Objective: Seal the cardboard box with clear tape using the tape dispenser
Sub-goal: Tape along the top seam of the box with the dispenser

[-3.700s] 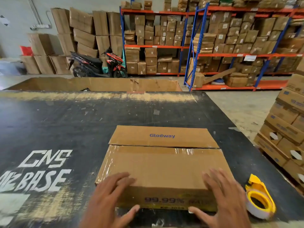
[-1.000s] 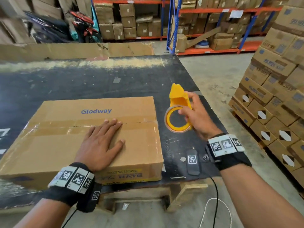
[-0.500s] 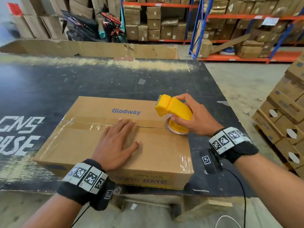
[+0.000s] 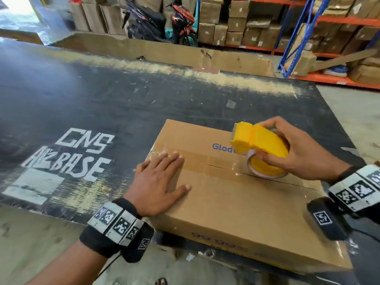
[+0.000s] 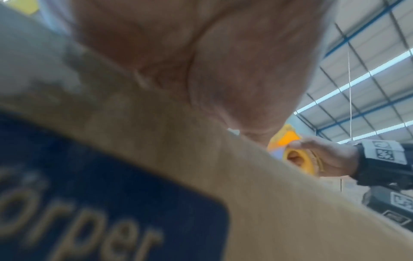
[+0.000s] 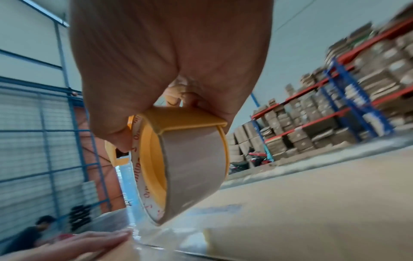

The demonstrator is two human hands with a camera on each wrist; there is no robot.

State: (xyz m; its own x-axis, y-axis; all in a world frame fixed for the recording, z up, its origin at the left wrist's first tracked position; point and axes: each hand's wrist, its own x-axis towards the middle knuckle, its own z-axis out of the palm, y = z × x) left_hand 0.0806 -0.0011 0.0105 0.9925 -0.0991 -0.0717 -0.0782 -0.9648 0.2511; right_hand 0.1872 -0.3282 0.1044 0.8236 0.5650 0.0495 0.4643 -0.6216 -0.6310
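Observation:
A flat cardboard box (image 4: 236, 204) printed "Glodway" lies on the black table (image 4: 102, 112), with clear tape over its centre seam. My left hand (image 4: 162, 179) lies flat with straight fingers on the box's left end, fingertips on the taped seam. My right hand (image 4: 287, 149) grips the yellow tape dispenser (image 4: 261, 149), whose roll touches the seam right of centre. In the right wrist view the tape roll (image 6: 190, 169) meets the box top (image 6: 301, 211), and my left hand's fingers (image 6: 89, 243) lie low at left. The left wrist view shows my palm (image 5: 201, 61) on the box (image 5: 268, 211) and the dispenser (image 5: 295, 155) beyond.
A large open carton (image 4: 164, 52) stands past the table's far edge. Parked motorbikes (image 4: 160, 23) and blue-and-orange racks (image 4: 308, 33) full of boxes lie behind. A person (image 6: 33, 234) sits low in the right wrist view. The table's near edge runs under the box.
My right hand lifted the dispenser off the table and set it on the box seam. My left hand slid to the left end of the box.

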